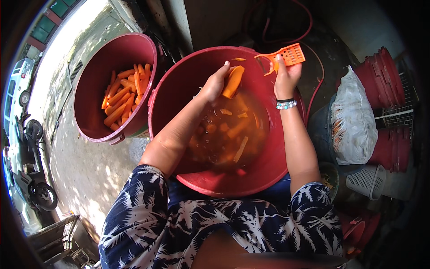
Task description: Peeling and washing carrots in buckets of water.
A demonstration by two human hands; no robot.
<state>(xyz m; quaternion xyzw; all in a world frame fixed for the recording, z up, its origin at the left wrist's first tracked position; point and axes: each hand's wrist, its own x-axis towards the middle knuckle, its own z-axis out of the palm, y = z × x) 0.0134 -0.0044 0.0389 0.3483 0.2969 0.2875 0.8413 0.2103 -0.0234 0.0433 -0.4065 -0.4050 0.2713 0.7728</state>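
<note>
Orange peeler (293, 54), one, right hand (287, 78); one carrot (233, 82), left hand (215, 84).

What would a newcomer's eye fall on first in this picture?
Probably the big red basin in the middle, with murky water and orange pieces in it. Over it, the left hand holds a thick carrot and the right hand an orange grater-like tool. To the left, a red tub holds piled carrots.
</note>
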